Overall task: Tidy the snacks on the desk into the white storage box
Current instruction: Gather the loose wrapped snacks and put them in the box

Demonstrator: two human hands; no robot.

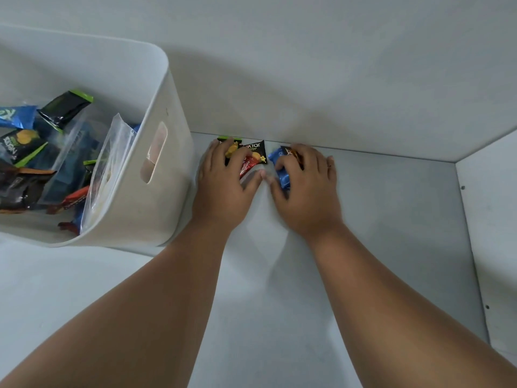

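Observation:
Small snack packets lie at the back edge of the desk against the wall. My left hand (226,177) presses down on a black packet with a green edge (228,141) and a red and black packet (253,158), fingers curled over them. My right hand (305,180) closes on a blue packet (281,169) and a dark orange-printed one (291,154). The white storage box (156,189) stands just left of my left hand and holds several snack packets and clear zip bags (109,169).
A white wall (307,79) rises directly behind the packets. A white side panel (492,219) with small screw holes closes off the desk on the right. The grey desk surface (391,219) stretches toward me between the arms.

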